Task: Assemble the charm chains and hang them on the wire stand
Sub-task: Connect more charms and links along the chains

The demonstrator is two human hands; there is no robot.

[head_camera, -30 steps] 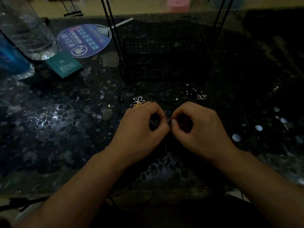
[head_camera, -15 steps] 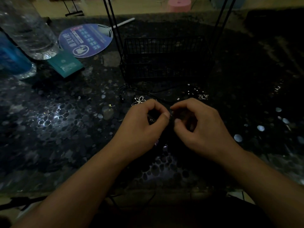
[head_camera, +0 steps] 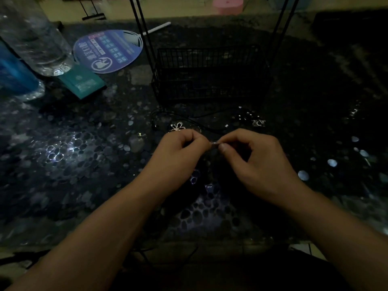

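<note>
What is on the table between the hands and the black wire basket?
In the head view, a silver flower charm, a thin black cord and a small camera-shaped charm lie between the basket and the hands.

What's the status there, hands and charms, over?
Left hand and right hand pinch one tiny piece together. Flower charm loose on table. Wire stand unobstructed.
</note>
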